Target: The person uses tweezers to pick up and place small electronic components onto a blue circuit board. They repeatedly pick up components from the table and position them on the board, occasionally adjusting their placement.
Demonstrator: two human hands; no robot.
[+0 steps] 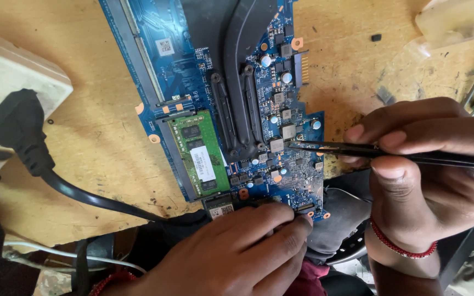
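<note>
A black power plug [15, 129] with its cable [91, 197] sits at the bench's [100, 153] left edge. A clear plastic bag [429, 66] lies near the far right corner.
</note>
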